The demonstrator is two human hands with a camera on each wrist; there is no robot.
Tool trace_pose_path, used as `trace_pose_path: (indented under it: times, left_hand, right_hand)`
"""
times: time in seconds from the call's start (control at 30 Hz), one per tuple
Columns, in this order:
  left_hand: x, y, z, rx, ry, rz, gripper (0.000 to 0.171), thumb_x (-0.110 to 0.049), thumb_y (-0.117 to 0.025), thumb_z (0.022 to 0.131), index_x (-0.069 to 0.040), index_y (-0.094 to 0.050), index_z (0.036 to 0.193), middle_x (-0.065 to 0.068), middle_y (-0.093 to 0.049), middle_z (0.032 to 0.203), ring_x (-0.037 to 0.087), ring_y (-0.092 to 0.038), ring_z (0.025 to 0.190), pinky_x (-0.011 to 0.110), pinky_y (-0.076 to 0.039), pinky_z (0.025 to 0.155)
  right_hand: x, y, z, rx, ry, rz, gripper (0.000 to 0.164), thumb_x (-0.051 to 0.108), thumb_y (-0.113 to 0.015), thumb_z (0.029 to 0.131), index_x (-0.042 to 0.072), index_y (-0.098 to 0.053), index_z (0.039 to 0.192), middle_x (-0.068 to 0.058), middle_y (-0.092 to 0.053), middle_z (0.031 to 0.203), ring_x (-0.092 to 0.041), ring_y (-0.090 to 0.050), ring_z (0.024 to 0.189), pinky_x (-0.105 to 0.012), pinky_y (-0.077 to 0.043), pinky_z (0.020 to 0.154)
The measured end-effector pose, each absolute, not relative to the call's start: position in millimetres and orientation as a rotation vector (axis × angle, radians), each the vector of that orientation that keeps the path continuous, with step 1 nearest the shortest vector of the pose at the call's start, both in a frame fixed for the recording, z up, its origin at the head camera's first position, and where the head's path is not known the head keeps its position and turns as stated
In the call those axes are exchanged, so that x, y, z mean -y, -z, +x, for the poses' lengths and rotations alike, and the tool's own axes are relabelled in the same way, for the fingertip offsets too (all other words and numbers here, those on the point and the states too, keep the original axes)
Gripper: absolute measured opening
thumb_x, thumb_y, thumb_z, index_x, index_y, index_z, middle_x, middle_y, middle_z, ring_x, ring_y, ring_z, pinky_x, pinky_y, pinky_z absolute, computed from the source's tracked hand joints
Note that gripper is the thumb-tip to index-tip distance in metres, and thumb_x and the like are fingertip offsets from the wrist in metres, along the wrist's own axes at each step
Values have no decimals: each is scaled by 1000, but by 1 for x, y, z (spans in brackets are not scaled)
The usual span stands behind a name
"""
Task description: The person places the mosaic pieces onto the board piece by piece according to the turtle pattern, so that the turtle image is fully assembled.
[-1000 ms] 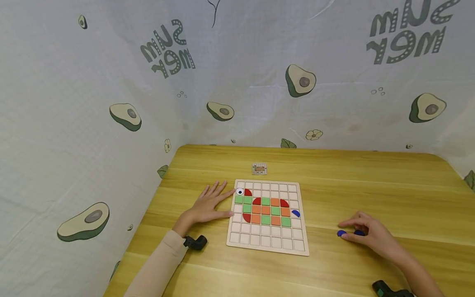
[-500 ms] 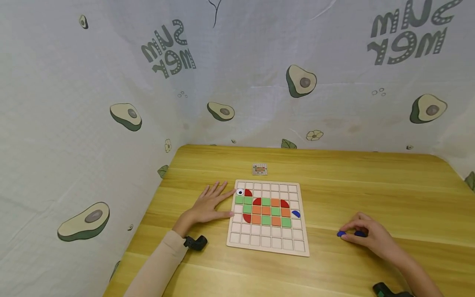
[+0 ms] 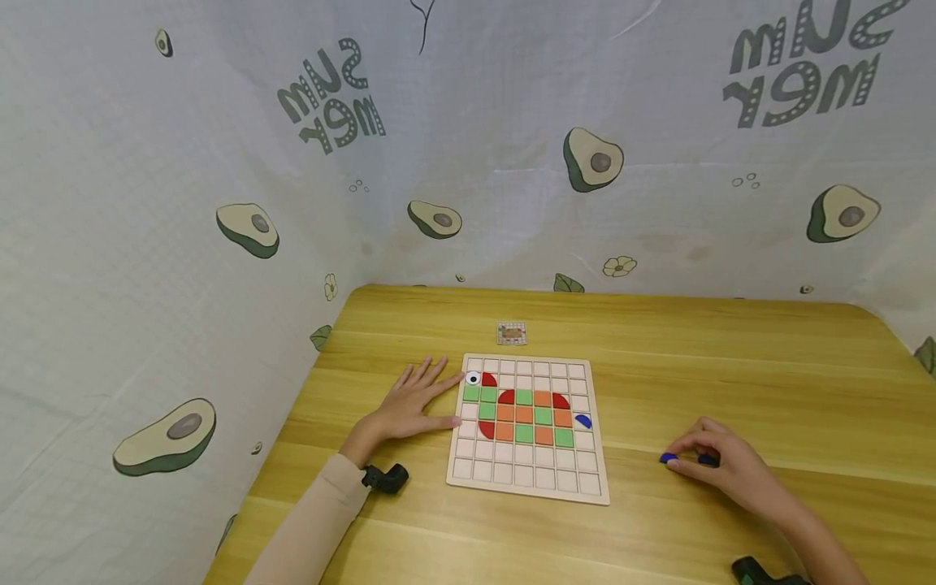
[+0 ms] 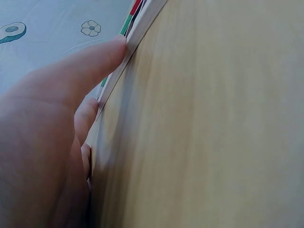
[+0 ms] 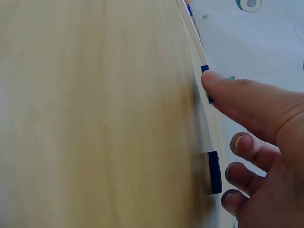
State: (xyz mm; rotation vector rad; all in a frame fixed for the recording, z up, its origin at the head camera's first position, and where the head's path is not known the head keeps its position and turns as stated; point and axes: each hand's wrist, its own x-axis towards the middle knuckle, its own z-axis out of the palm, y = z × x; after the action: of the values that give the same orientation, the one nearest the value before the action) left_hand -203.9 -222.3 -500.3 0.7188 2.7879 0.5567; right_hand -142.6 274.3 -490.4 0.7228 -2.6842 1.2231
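My left hand [image 3: 409, 406] lies spread at the left side of the wooden grid board [image 3: 515, 470], its thumb and index fingertip touching the edge. In the left wrist view the thumb [image 4: 102, 59] rests against the board's rim. On the right, my right hand [image 3: 731, 463] pinches a small blue piece [image 3: 669, 458] between thumb and index finger. A second blue piece [image 3: 708, 460] lies beneath that hand. The right wrist view shows this second blue piece [image 5: 215, 172] beside the curled other fingers, seemingly apart from them.
Several red, green and orange pieces sit in the board's cells. A white eye piece [image 3: 473, 378] is at upper left and a blue half-round piece [image 3: 582, 421] at the right side. Behind the board lies a small picture card [image 3: 511, 333]. A patterned curtain [image 3: 483, 162] borders the table.
My right hand has closed its thumb and index finger on the blue piece and shifted slightly left with it. The left hand and the board have stayed in place.
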Motion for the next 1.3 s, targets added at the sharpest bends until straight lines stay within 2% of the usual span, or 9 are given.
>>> trace_pose_path:
  times: [0.2,0.47,0.7,0.97,1.2,1.3]
  left_hand:
    - [222,501,-205,-2789,-542,718,83,-71,-50,91,-34,-21,160,3,-2,167,27,6,152,52,5,119]
    - [223,503,-205,-2793,-554,716,83,-71,-51,91,-34,-22,160,4,-3,167,28,5,152,53,5,119]
    - [223,504,-205,-2789,-548,716,83,-72,-50,91,-35,-21,160,3,-2,167,28,6,152,52,5,119]
    - [223,503,-205,-2781,-554,714,83,-73,-49,91,-37,-20,160,3,-1,167,26,7,152,52,6,119]
    - [223,502,-205,-2785,-552,711,83,-73,-49,91,-36,-21,160,2,-1,167,26,7,152,52,6,119]
    - [224,502,-205,-2783,-548,705,83,-74,-48,90,-38,-20,159,1,0,167,25,8,152,51,7,119]
  right_hand:
    - [-267,480,-141,2740,-1192,660,18,4,-82,81,16,-75,93,10,-53,83,-10,-42,71,-22,-38,58]
    - [-241,470,-140,2657,-1312,662,20,0,-81,81,14,-73,92,6,-46,75,-14,-39,66,-26,-31,53]
    - [-210,468,-140,2583,-1378,733,22,-5,-79,80,13,-73,90,8,-46,73,-14,-39,63,-25,-32,51]
    - [-177,468,-142,2621,-1498,803,14,2,-78,85,13,-73,91,6,-46,74,-10,-41,65,-26,-35,51]
    - [-149,466,-142,2608,-1572,890,10,5,-77,86,11,-70,89,4,-47,75,-18,-44,68,-26,-36,53]
    - [-139,466,-142,2635,-1596,881,9,8,-78,87,11,-70,88,4,-47,74,-16,-43,67,-26,-35,53]
